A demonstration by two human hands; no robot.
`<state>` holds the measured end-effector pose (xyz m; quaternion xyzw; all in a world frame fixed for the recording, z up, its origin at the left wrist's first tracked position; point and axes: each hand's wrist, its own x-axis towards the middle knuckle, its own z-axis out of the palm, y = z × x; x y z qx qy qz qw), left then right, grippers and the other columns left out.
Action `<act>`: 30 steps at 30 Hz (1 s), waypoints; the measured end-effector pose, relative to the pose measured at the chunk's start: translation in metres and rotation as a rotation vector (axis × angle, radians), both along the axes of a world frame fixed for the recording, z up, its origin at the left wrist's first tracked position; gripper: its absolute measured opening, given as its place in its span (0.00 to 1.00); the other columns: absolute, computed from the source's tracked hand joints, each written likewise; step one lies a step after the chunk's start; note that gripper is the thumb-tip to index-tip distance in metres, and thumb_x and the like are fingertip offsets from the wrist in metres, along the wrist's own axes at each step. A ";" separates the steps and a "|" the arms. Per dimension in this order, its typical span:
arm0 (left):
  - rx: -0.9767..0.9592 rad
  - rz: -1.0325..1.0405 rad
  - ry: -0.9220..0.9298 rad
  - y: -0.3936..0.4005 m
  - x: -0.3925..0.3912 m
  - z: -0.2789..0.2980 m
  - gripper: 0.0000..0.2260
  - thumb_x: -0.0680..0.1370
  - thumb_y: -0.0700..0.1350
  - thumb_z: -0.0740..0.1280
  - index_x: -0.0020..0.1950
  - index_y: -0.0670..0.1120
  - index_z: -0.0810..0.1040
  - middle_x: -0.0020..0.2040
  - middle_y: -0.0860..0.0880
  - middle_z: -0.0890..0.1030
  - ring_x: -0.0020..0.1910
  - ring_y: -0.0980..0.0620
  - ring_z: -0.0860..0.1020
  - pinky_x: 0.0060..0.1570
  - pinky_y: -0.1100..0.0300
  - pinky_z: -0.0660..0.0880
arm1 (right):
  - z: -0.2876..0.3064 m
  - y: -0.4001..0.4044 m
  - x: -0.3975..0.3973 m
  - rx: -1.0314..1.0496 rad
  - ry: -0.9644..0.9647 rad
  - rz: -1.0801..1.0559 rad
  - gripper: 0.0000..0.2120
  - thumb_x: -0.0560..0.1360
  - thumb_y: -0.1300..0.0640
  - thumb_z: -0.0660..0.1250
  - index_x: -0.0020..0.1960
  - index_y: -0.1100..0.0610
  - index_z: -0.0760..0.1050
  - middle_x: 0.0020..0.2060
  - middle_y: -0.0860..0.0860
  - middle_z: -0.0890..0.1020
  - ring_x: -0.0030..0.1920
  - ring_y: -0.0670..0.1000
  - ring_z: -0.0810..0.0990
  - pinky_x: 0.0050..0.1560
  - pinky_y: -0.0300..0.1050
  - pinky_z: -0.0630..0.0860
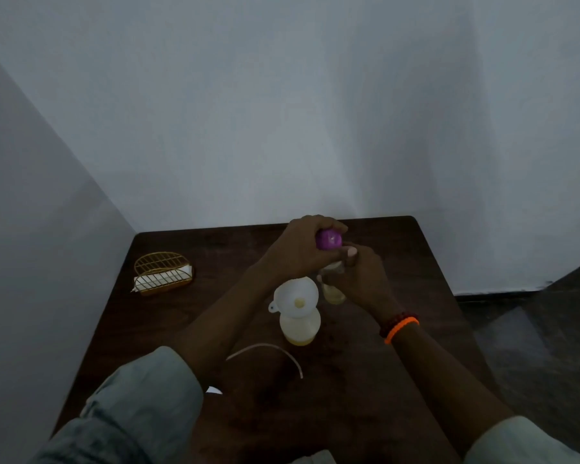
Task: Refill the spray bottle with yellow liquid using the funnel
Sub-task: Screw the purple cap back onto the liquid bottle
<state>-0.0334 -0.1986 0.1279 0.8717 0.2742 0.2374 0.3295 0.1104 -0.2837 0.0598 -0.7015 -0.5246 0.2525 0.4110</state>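
Spray bottle (300, 324) stands near fingers (350, 252), untouched.

dark brown wood-grain table (181, 329). purple cap (329, 240) far centre. white funnel (295, 296) on a clear bottle (300, 326) with yellow liquid at its base. gold wire grid holder (161, 272) at left, white napkins inside. orange bracelet (401, 329) at right. pale grey walls (282, 112).

The funnel (296, 295) sits in the spray bottle (299, 326); napkin holder (161, 273) far left, dip tube (268, 354) in front.
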 end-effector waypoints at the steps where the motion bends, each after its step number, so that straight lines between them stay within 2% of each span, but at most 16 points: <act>1: -0.001 0.037 -0.040 -0.003 0.002 0.001 0.22 0.71 0.54 0.76 0.61 0.48 0.80 0.57 0.52 0.82 0.56 0.57 0.78 0.56 0.64 0.76 | 0.003 0.000 -0.001 0.005 -0.011 0.003 0.17 0.63 0.55 0.81 0.48 0.47 0.80 0.41 0.44 0.85 0.43 0.43 0.84 0.47 0.48 0.82; 4: 0.031 0.121 -0.139 -0.007 0.005 0.004 0.25 0.69 0.53 0.78 0.62 0.45 0.80 0.57 0.49 0.82 0.55 0.55 0.79 0.55 0.61 0.78 | 0.013 0.003 0.001 0.022 -0.025 -0.004 0.16 0.62 0.52 0.81 0.48 0.47 0.81 0.42 0.45 0.85 0.44 0.43 0.84 0.49 0.52 0.83; 7: -0.013 0.183 -0.203 -0.003 -0.001 0.006 0.29 0.67 0.50 0.80 0.65 0.45 0.78 0.59 0.49 0.80 0.54 0.55 0.80 0.51 0.66 0.79 | 0.018 0.000 0.010 0.050 -0.009 -0.016 0.21 0.63 0.53 0.81 0.55 0.48 0.81 0.47 0.45 0.86 0.49 0.43 0.84 0.54 0.54 0.82; 9: -0.012 0.201 -0.210 0.000 -0.007 0.007 0.26 0.69 0.47 0.79 0.64 0.45 0.78 0.56 0.50 0.81 0.52 0.56 0.80 0.49 0.68 0.79 | 0.020 -0.002 0.016 0.060 -0.001 -0.041 0.24 0.63 0.54 0.81 0.58 0.49 0.80 0.49 0.45 0.86 0.51 0.44 0.84 0.56 0.55 0.82; 12: 0.032 0.149 -0.224 -0.005 -0.010 0.008 0.19 0.73 0.40 0.75 0.63 0.43 0.80 0.52 0.49 0.84 0.50 0.57 0.82 0.53 0.61 0.81 | 0.022 -0.004 0.017 0.049 0.013 -0.054 0.24 0.62 0.55 0.81 0.57 0.51 0.81 0.49 0.46 0.86 0.50 0.44 0.84 0.56 0.56 0.82; 16: 0.059 0.112 -0.226 -0.014 -0.004 0.008 0.22 0.73 0.46 0.75 0.65 0.42 0.78 0.58 0.48 0.82 0.55 0.55 0.81 0.55 0.59 0.80 | 0.024 -0.003 0.007 0.049 0.024 -0.040 0.19 0.64 0.57 0.80 0.53 0.51 0.82 0.43 0.45 0.86 0.45 0.43 0.85 0.50 0.54 0.83; 22: -0.027 0.100 -0.235 -0.011 -0.004 0.011 0.24 0.71 0.53 0.77 0.63 0.45 0.79 0.58 0.50 0.83 0.56 0.56 0.81 0.56 0.61 0.79 | 0.023 0.002 -0.001 0.037 -0.009 -0.011 0.19 0.62 0.50 0.80 0.51 0.48 0.81 0.43 0.44 0.85 0.44 0.42 0.84 0.49 0.53 0.83; 26: -0.151 0.159 -0.257 0.001 -0.011 0.015 0.27 0.67 0.49 0.80 0.64 0.47 0.79 0.58 0.52 0.82 0.55 0.59 0.81 0.52 0.63 0.80 | 0.024 0.002 0.004 0.037 0.007 -0.015 0.21 0.63 0.52 0.80 0.54 0.48 0.81 0.46 0.45 0.86 0.48 0.43 0.85 0.53 0.54 0.83; 30: -0.125 0.158 -0.230 0.011 -0.021 0.019 0.24 0.68 0.44 0.80 0.63 0.47 0.80 0.58 0.51 0.82 0.55 0.56 0.81 0.52 0.57 0.82 | 0.025 0.001 0.009 0.032 -0.003 -0.022 0.24 0.63 0.52 0.80 0.57 0.49 0.80 0.51 0.46 0.86 0.52 0.45 0.84 0.57 0.56 0.82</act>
